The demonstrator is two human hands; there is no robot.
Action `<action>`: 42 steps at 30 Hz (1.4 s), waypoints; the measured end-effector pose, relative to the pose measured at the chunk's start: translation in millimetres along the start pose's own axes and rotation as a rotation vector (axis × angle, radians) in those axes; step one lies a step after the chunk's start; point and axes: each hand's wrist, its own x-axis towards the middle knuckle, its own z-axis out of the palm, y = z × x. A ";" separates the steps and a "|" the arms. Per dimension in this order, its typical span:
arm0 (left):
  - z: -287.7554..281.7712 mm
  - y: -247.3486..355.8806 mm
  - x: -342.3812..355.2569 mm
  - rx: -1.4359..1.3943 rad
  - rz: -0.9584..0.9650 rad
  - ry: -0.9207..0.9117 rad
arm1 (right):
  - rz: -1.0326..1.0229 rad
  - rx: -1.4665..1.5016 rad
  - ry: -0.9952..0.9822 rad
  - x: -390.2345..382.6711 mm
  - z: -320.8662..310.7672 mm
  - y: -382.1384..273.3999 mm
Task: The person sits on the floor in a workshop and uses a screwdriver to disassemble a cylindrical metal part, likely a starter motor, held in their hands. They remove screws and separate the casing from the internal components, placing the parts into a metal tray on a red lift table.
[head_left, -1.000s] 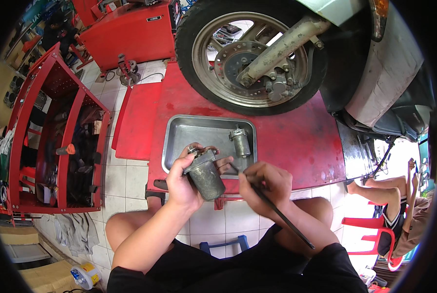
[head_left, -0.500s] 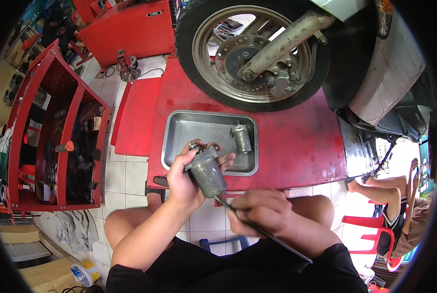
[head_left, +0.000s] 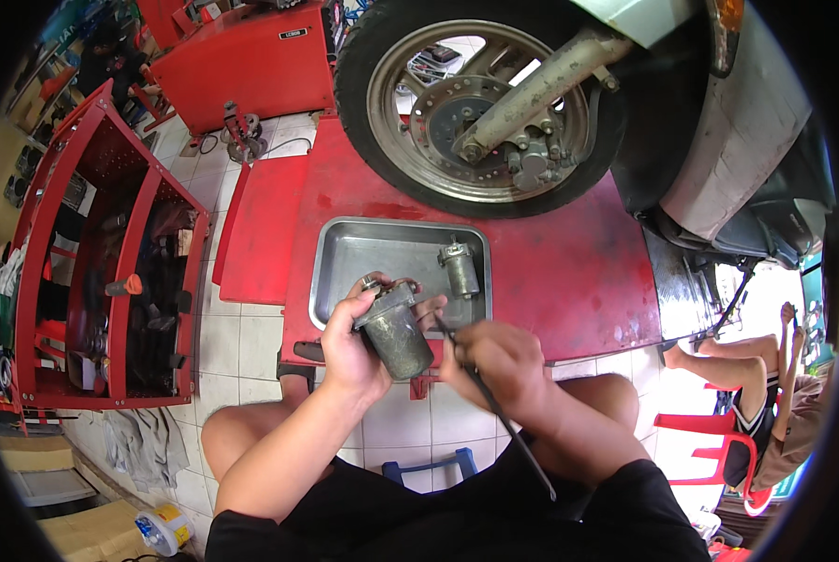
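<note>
- The left hand [head_left: 352, 354] was clamped round a grey metal cylinder [head_left: 399, 345], thumb on one side of its flanged top and fingertips on the other; this cylinder was held tilted at the near edge of the tray [head_left: 372, 248], overlapping that edge in view.
- The right hand [head_left: 499, 361] was closed on a slim dark rod [head_left: 518, 442], just beyond the near right corner of the tray, on the person's side.
- One end of the rod pointed toward the left hand's fingertips (whether it touched them, I could not tell), while the other end slanted away from the tray, toward the person's lap.
- The two hands were apart from each other, with the body of the cylinder well clear of the right palm.
- A smaller silver cylinder [head_left: 461, 273] lay inside the tray, near its right wall.
- The tray itself rested on a red worktop [head_left: 569, 272], which spread out to its right.
- Beyond the tray, a motorcycle wheel [head_left: 452, 122] with a brake disc stood over the worktop.
- Left of the tray was a red rack [head_left: 141, 234]; a blue stool [head_left: 429, 465] showed on its near side.
- Far to the right of the tray, another person [head_left: 794, 440] sat on a red chair [head_left: 710, 427].
</note>
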 end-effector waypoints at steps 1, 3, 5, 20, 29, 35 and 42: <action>1.5 0.9 1.9 0.011 0.002 -0.007 | -0.051 -0.023 0.067 0.7 -0.1 -6.9; -1.0 0.1 1.8 0.037 0.003 0.005 | -0.166 -0.056 0.080 -4.8 -2.5 -23.9; 0.5 0.0 1.3 0.031 0.002 0.010 | -0.218 -0.041 0.029 -2.9 -4.1 -23.9; 2.3 -0.3 -1.5 -0.002 -0.030 0.041 | 0.024 0.004 0.103 4.2 -0.7 -8.3; -2.5 -1.0 0.6 0.002 -0.041 0.055 | -0.002 -0.011 0.100 -1.5 3.5 -5.0; 2.1 1.9 -1.4 -0.016 -0.051 0.085 | 0.112 0.010 0.006 0.6 8.9 2.2; 1.4 2.1 -1.1 -0.016 -0.036 0.070 | -0.035 0.074 0.070 -2.1 8.9 -4.7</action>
